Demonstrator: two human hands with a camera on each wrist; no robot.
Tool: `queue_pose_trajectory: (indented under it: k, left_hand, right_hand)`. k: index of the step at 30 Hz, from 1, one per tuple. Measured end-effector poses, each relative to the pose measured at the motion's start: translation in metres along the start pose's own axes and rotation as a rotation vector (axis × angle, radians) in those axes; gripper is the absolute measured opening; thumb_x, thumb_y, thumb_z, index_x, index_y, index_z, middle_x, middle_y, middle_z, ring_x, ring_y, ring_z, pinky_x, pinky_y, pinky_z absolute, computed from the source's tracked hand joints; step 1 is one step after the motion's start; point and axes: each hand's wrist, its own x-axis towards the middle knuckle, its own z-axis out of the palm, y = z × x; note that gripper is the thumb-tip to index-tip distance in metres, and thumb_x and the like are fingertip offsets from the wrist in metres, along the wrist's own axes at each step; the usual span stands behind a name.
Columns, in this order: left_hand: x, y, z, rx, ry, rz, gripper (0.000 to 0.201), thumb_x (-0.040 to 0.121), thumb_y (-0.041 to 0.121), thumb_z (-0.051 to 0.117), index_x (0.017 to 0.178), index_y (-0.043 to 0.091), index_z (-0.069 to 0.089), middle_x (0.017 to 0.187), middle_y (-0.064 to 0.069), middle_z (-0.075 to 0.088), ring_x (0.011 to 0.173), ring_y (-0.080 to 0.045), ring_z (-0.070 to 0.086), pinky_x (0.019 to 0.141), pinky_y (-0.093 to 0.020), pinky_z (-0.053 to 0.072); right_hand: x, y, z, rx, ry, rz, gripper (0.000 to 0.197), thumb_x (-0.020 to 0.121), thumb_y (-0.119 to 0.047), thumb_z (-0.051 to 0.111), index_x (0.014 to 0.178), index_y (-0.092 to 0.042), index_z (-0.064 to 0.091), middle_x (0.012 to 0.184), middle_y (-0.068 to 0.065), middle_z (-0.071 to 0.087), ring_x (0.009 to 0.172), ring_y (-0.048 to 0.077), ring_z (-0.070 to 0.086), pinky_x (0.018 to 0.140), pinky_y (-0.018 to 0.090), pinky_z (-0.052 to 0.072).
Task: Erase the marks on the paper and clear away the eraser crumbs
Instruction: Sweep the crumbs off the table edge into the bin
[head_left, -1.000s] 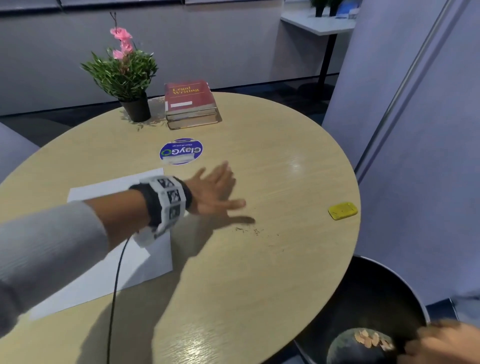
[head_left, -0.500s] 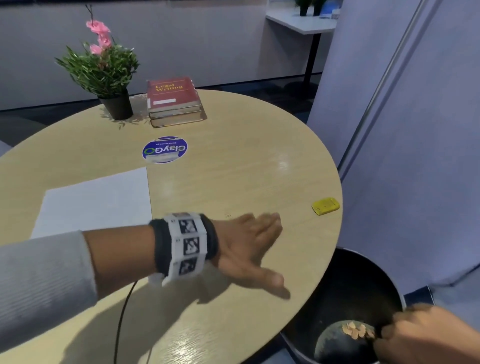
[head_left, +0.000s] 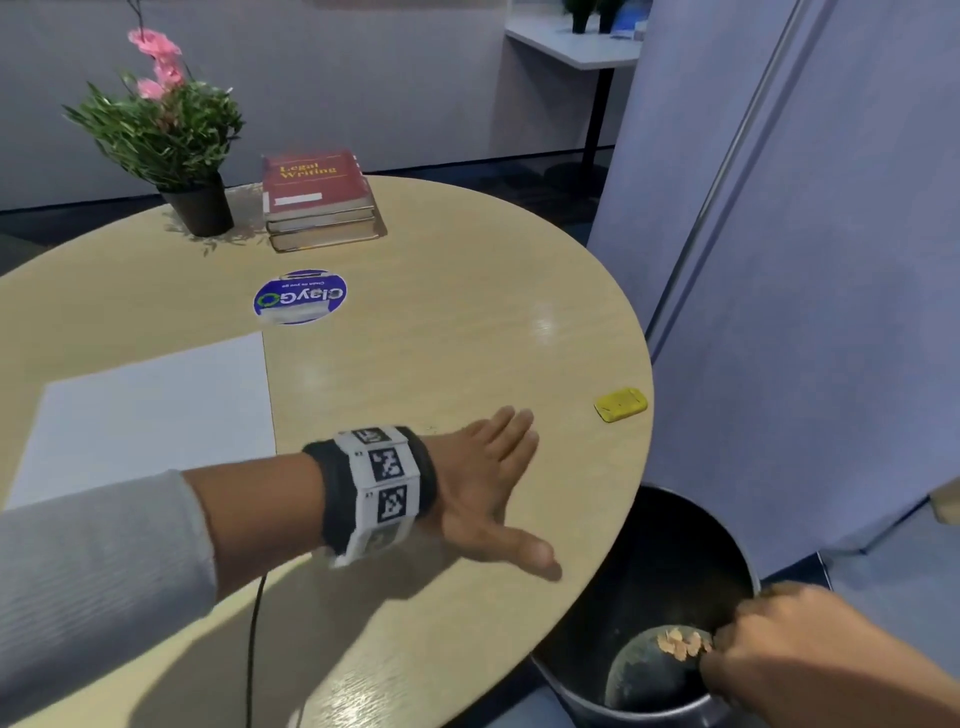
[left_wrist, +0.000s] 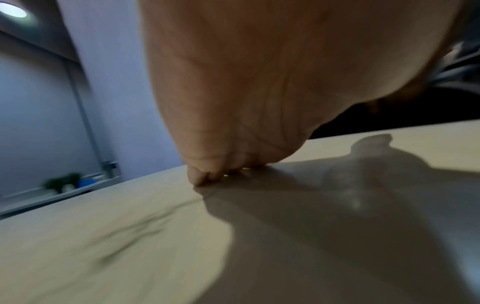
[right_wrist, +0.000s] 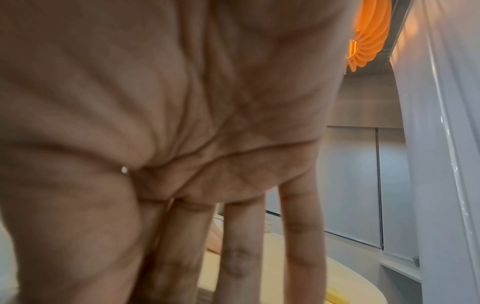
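A white sheet of paper (head_left: 156, 415) lies flat on the left of the round wooden table (head_left: 467, 322), with no marks visible on it. A yellow eraser (head_left: 621, 404) rests near the table's right edge. My left hand (head_left: 493, 483) lies flat on the tabletop with straight fingers, between the paper and the table's edge above the bin. In the left wrist view its edge (left_wrist: 233, 123) touches the wood, with blurred dark crumb streaks (left_wrist: 135, 232) beside it. My right hand (head_left: 789, 644) grips the rim of a dark round bin (head_left: 675, 519) just below the table edge.
A potted plant with pink flowers (head_left: 171, 140) and a stack of books (head_left: 317, 197) stand at the back of the table. A blue round sticker (head_left: 300, 296) lies behind the paper. A grey partition (head_left: 805, 260) stands to the right. Orange scraps (head_left: 680, 642) lie in the bin.
My left hand has swept from beside the paper towards the table's right front edge by the bin. The crumbs seen ahead of it a second ago no longer show there.
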Motion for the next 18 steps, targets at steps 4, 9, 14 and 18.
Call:
queue_pose_trajectory:
  k: [4,9,14,18]
  left_hand:
    - [-0.015,0.049,0.009,0.058,-0.066,0.271,0.123,0.063,0.09,0.012,0.146,0.008,-0.026,0.151,-0.011,-0.037,0.141,-0.024,-0.031,0.118,-0.045,-0.01]
    - [-0.02,0.029,-0.006,-0.008,0.091,0.089,0.124,0.061,0.094,-0.001,0.149,0.009,-0.02,0.155,-0.012,-0.027,0.143,-0.025,-0.025,0.117,-0.051,-0.01]
    - [-0.004,0.037,0.023,0.057,0.105,-0.008,0.128,0.053,0.099,0.001,0.14,0.011,-0.03,0.153,-0.017,-0.031,0.14,-0.029,-0.03,0.115,-0.05,-0.015]
    - [-0.021,0.098,0.042,0.087,0.09,0.305,0.103,0.088,0.069,0.041,0.15,0.014,-0.02,0.153,-0.011,-0.032,0.141,-0.024,-0.031,0.114,-0.042,-0.022]
  right_hand:
    - [0.002,-0.002,-0.006,-0.031,-0.019,0.003,0.027,0.056,-0.035,0.034,0.037,-0.026,0.051,0.032,-0.013,0.04,0.026,0.003,0.039,0.048,0.018,0.016]
    - [-0.001,-0.006,-0.013,-0.053,-0.086,0.013,0.01,0.046,-0.025,0.048,0.036,-0.024,0.05,0.031,-0.011,0.039,0.025,0.007,0.038,0.043,0.021,0.017]
    - [0.004,-0.013,-0.015,-0.097,-0.019,0.025,0.03,0.043,-0.01,0.019,0.035,-0.021,0.046,0.029,-0.007,0.038,0.024,0.015,0.032,0.042,0.025,0.014]
    - [0.001,-0.015,-0.008,-0.062,-0.076,0.044,0.027,0.048,-0.015,0.026,0.036,-0.022,0.048,0.029,-0.006,0.04,0.024,0.014,0.036,0.041,0.026,0.016]
